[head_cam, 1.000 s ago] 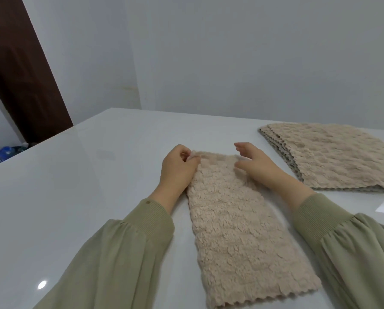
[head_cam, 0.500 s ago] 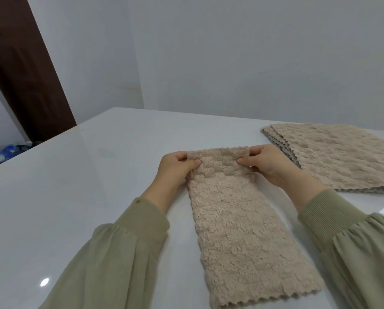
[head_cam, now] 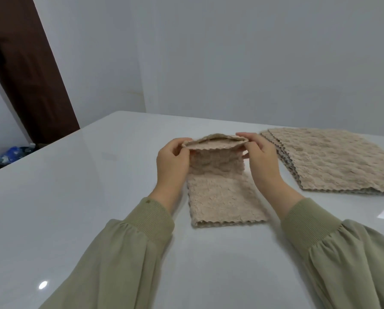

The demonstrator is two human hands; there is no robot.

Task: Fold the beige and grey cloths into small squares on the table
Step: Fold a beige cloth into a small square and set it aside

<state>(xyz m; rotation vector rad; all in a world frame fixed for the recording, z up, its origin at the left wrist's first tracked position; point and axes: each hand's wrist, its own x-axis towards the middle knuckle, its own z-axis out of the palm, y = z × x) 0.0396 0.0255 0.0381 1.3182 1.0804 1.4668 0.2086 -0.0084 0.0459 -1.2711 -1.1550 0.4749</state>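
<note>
My left hand (head_cam: 171,157) and right hand (head_cam: 260,157) each pinch a far corner of the beige cloth (head_cam: 222,197), both grips closed on it. It sits at twelve o'clock on the tabletop (head_cam: 97,197), a narrow strip with its far end lifted and its near end flat. I judge this cloth about halfway to a square. At two o'clock lies a stack of unfolded cloths (head_cam: 333,161). Grey edges seem to show underneath, though blur leaves me unsure. Most work remains.
</note>
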